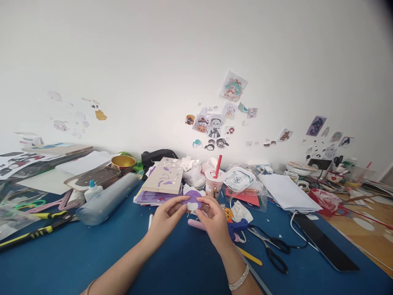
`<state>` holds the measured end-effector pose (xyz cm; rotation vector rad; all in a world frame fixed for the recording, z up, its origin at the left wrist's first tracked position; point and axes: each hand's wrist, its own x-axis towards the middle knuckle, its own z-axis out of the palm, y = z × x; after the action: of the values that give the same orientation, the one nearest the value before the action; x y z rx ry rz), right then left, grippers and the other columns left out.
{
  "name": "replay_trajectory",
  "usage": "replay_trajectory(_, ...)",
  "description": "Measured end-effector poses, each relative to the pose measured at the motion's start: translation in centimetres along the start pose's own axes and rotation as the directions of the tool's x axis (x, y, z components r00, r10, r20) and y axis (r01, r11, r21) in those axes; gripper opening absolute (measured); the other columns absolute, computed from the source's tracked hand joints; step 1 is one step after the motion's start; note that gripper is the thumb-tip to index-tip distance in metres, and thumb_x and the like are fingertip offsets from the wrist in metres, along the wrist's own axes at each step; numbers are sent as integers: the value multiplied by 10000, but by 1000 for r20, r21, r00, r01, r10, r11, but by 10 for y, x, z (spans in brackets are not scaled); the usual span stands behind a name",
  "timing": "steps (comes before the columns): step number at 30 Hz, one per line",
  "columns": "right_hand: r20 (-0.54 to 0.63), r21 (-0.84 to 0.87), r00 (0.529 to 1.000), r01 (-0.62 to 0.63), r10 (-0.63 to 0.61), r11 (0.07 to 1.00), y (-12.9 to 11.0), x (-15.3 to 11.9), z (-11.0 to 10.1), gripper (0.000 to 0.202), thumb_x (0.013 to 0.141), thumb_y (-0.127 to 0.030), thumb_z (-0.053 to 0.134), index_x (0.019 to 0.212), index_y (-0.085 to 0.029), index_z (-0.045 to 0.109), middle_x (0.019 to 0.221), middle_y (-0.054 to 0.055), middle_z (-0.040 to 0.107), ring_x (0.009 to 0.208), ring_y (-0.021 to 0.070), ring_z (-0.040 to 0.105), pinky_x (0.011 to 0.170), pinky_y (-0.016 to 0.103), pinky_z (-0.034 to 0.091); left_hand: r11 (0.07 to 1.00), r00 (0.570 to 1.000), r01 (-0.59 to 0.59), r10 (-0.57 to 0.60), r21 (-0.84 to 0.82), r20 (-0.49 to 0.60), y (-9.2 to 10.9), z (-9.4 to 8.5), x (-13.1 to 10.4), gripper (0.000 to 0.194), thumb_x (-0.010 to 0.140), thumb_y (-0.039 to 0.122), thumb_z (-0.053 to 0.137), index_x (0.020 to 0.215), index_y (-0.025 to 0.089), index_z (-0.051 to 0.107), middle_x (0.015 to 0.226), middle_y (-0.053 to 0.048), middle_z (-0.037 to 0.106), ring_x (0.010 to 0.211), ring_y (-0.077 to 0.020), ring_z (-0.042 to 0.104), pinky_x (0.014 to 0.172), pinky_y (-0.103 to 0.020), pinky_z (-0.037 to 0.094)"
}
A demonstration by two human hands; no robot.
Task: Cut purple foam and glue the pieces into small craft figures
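Note:
Between both hands, a small flat purple piece with a white patch is held up above the blue table. My left hand pinches its left edge between thumb and fingers. On the opposite edge, my right hand grips it the same way. Under the right hand lie a pink stick and a dark blue glue gun. A beige board with purple scraps stuck on it rests on purple sheets just behind the hands.
A cup with a red straw stands behind the right hand. Black-handled scissors, a yellow stick and a dark tablet lie to the right. Leftward are a rolled clear sheet, a glue bottle and yellow-black pliers.

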<state>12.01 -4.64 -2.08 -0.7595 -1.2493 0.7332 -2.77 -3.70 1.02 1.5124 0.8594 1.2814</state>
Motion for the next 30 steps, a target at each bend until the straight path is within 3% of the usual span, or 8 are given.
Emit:
replay_trajectory(9, -11, -69, 999, 32, -33, 997, -8, 1, -3, 168, 770, -298, 569, 878, -243, 686, 963, 47, 610, 1000, 215, 562, 778, 348, 539, 1000, 1000, -9, 10, 17, -19, 0, 1, 1, 298, 689, 337, 643, 923, 153, 625, 844, -53, 714, 771, -206, 675, 795, -359, 554)
replay_trajectory(19, -26, -5, 999, -46, 46, 999, -7, 1, -2, 265, 710, -283, 635, 972, -260, 669, 1032, 38, 612, 909, 197, 603, 811, 367, 528, 1000, 1000, 12, -12, -7, -28, 7, 2, -1, 400, 711, 379, 614, 1032, 141, 614, 1100, -87, 653, 899, -229, 650, 801, -360, 559)
replay_trajectory(30, -19, -47, 1000, -6, 5, 999, -5, 1, -2, 237, 717, -317, 630, 939, -249, 678, 1018, 47, 611, 937, 214, 590, 803, 376, 531, 999, 999, -15, 14, -43, -29, 4, 2, 0, 297, 713, 377, 621, 914, 159, 639, 956, -58, 676, 854, -217, 645, 780, -375, 565)
